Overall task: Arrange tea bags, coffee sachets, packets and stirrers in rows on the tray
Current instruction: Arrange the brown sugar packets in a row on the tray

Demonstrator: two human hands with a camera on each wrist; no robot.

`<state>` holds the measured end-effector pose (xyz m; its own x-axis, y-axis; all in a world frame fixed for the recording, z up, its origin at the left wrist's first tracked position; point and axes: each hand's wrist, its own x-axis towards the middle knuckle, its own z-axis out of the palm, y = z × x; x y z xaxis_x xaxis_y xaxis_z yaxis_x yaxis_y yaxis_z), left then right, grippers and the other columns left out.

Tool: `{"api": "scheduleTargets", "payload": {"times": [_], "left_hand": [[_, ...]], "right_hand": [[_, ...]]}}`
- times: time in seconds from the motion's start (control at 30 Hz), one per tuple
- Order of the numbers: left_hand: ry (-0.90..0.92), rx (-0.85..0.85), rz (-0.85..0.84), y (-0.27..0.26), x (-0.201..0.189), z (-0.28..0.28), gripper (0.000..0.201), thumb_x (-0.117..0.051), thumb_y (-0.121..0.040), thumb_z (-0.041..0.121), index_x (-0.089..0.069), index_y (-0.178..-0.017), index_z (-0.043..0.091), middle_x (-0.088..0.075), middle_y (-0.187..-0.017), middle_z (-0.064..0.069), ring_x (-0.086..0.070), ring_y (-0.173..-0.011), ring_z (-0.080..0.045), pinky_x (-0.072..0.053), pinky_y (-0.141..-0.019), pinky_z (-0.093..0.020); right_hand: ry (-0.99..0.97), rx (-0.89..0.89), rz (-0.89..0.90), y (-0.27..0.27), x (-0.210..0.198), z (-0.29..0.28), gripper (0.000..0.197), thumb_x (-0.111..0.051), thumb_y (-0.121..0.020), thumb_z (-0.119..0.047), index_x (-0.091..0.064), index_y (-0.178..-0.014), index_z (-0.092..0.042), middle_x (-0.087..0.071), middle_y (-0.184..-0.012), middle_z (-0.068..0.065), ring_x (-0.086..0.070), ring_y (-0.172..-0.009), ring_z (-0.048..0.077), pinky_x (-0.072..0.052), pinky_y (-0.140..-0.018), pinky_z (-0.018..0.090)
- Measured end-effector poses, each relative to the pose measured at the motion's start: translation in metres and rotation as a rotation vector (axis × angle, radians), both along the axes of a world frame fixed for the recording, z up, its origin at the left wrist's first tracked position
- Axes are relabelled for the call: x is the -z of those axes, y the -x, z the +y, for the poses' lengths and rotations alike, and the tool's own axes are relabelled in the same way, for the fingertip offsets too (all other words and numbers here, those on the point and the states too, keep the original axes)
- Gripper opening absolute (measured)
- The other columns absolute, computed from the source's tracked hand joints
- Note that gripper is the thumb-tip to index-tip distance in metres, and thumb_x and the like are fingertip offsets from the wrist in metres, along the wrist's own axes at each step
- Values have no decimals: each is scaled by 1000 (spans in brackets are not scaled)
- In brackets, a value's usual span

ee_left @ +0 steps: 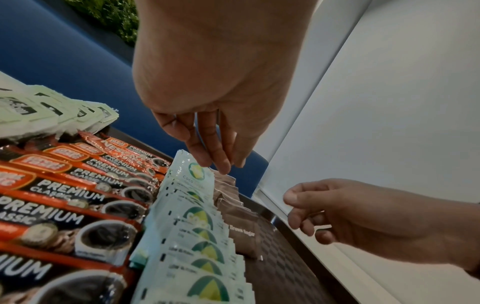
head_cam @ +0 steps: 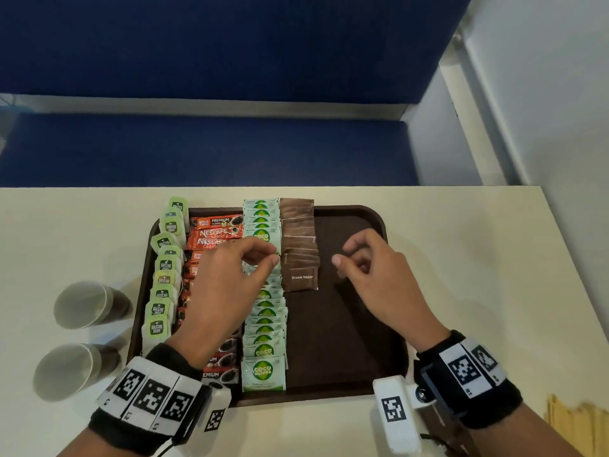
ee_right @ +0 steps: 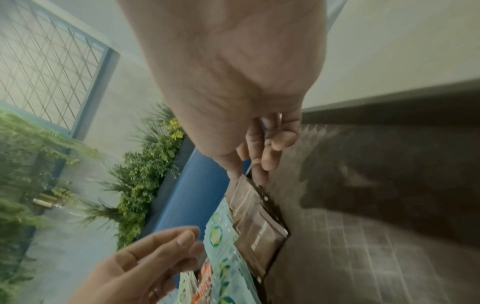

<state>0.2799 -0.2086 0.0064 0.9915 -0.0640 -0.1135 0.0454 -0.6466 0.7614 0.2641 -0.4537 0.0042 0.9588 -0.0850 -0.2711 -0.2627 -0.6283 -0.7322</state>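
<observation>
Tray (head_cam: 356,367) right half bare: free passage. Left half blocked by sachet rows (head_cam: 263,324); cups (head_cam: 82,305) stand left of tray.

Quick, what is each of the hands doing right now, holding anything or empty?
Left hand: fingertips touch a green-and-white sugar packet in its row; whether they pinch it cannot be told.
Right hand: fingers loosely curled above the tray, holding nothing.

To my left on the cream table (head_cam: 461,258) lie two paper cups (head_cam: 82,305) on their sides. Beyond the far edge, a blue bench (head_cam: 197,150); plants (ee_right: 145,168) further left.
</observation>
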Motion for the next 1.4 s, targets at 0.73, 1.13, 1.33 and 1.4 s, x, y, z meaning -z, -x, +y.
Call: {"api": "scheduleTargets", "payload": {"times": [0.73, 1.13, 1.33, 1.4], "left_hand": [[-57, 905, 136, 135, -6, -140, 23, -67, -105, 32, -72, -126, 33, -73, -116, 16, -64, -113, -7, -55, -99, -36], [-391, 961, -34, 172, 38, -209, 62, -63, -106, 37, -39, -159, 15, -44, -153, -12, -40, -140, -32, -40, -118, -43], [-367, 965, 55, 171, 41, -216, 55, -72, -103, 24, -49, -152, 16, -46, -142, -10, -44, -134, -29, -45, -110, -38], [-303, 953, 118, 168, 43, -216, 45, -74, -101, 20, -56, -142, 16, -48, -134, -6, -52, -126, -27, -49, -104, -34]], "right_hand": [[134, 349, 94, 226, -36, -100, 62, -81, -91, -49, -53, -144, -37, -45, -132, -15, -54, -103, 0, -44, -80, 14], [242, 532, 240, 312, 16, -102, 87, -81, -94, -34, -31, -165, -27, -27, -164, -7, -24, -143, 24, -37, -119, 38], [370, 477, 321, 291, 22, -106, 107, -84, -90, -40, -15, -169, -22, -29, -164, 1, -25, -146, 29, -42, -117, 45], [396, 481, 347, 286, 25, -106, 104, -84, -89, -41, -19, -167, -19, -34, -158, 5, -30, -142, 30, -41, -115, 44]]}}
